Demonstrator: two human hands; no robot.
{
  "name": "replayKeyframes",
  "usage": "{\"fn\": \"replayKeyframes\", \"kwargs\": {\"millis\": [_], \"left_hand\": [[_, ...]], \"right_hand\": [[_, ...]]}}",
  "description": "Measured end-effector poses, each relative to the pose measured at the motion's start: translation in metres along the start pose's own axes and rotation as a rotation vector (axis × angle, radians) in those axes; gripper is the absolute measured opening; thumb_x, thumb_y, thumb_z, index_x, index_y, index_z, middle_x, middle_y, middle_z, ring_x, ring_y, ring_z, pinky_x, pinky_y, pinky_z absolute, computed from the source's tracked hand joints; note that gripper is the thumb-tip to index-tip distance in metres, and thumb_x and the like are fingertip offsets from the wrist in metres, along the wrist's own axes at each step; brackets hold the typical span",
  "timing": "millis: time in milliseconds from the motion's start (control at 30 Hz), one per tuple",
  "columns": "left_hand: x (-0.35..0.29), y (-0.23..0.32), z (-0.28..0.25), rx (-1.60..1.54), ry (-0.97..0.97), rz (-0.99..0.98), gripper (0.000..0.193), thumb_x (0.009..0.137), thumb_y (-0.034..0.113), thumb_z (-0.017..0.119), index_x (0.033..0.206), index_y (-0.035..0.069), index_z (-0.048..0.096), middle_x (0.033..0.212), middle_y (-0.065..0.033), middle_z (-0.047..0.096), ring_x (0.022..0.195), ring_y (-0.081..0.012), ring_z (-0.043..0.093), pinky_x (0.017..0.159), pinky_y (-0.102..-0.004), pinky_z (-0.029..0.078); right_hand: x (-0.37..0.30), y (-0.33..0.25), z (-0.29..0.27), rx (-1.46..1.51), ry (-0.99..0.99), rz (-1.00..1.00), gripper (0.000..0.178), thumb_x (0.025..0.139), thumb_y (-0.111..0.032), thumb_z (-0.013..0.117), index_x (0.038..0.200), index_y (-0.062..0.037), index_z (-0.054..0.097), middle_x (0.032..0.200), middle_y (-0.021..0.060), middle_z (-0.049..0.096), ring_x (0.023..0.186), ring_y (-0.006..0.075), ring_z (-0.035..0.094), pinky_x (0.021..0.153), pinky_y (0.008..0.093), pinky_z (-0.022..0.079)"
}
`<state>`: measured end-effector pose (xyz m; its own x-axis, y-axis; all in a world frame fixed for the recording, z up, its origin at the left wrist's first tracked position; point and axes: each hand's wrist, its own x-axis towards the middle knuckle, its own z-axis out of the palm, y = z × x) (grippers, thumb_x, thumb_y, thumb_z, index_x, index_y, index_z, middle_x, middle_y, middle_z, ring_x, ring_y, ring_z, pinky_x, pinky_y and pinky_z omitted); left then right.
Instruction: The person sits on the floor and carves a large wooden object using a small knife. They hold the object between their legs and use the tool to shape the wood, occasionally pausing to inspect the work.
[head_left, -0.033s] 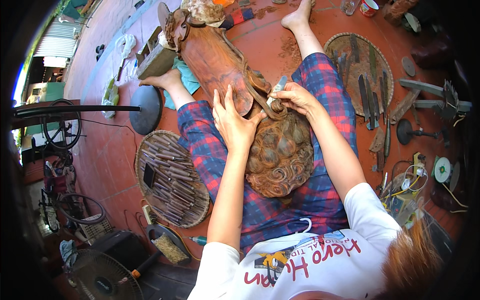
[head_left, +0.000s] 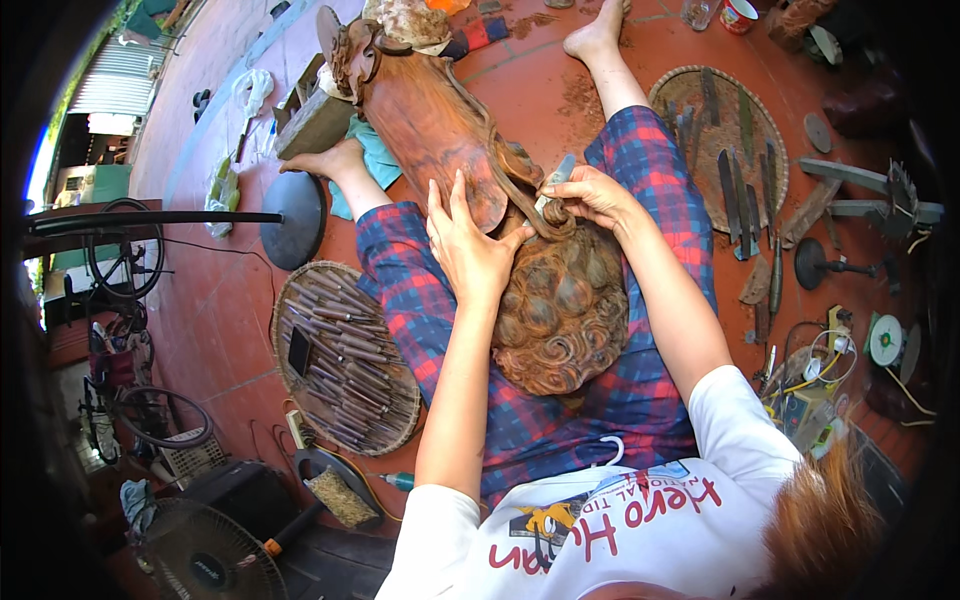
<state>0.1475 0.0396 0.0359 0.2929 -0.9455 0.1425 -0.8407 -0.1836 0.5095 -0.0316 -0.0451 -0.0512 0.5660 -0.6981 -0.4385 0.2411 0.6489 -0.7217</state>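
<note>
Between my legs lies a long carved piece of reddish-brown wood (head_left: 425, 115). Its near end is a rounded mass of knobs and curls (head_left: 560, 315). My left hand (head_left: 470, 245) is open, fingers spread over the smooth wood, thumb stretched toward the raised scrollwork. In a pinch, my right hand (head_left: 595, 197) holds a small pale blue-grey strip (head_left: 560, 172) against the scrollwork (head_left: 548, 222), just above the knobs. Whether the strip is folded sandpaper or a blade I cannot make out. Its lower end is partly hidden by my fingers and the carving.
Left of my leg, a round woven tray (head_left: 405, 425) holds several carving tools and a dark phone-like slab (head_left: 299, 350). Another woven tray (head_left: 668, 88), with files and blades, lies at the right. A fan (head_left: 205, 560) stands lower left; cords (head_left: 815, 375) lie lower right.
</note>
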Motion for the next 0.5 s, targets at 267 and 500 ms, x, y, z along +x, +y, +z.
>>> {"fn": "replayKeyframes", "kwargs": {"millis": [267, 500], "left_hand": [[0.001, -0.003, -0.007, -0.049, -0.101, -0.018, 0.113, 0.046, 0.028, 0.096, 0.144, 0.013, 0.042, 0.155, -0.0205, 0.025, 0.137, -0.0405, 0.034, 0.110, -0.0528, 0.033], [-0.002, -0.002, 0.003, 0.014, 0.004, 0.012, 0.104, 0.051, 0.029, 0.094, 0.141, 0.012, 0.045, 0.155, -0.0204, 0.027, 0.135, -0.0407, 0.037, 0.107, -0.0528, 0.036]], "right_hand": [[0.022, 0.008, -0.003, 0.059, -0.035, 0.120, 0.012, 0.082, -0.011, 0.076, 0.087, -0.0053, 0.066, 0.076, 0.0016, 0.066, 0.060, 0.0053, 0.056, 0.048, 0.0204, 0.035], [0.004, -0.004, 0.003, -0.056, -0.054, -0.113, 0.014, 0.086, -0.016, 0.072, 0.084, -0.0027, 0.071, 0.072, -0.0009, 0.066, 0.053, 0.0026, 0.045, 0.048, 0.0199, 0.034]]}}
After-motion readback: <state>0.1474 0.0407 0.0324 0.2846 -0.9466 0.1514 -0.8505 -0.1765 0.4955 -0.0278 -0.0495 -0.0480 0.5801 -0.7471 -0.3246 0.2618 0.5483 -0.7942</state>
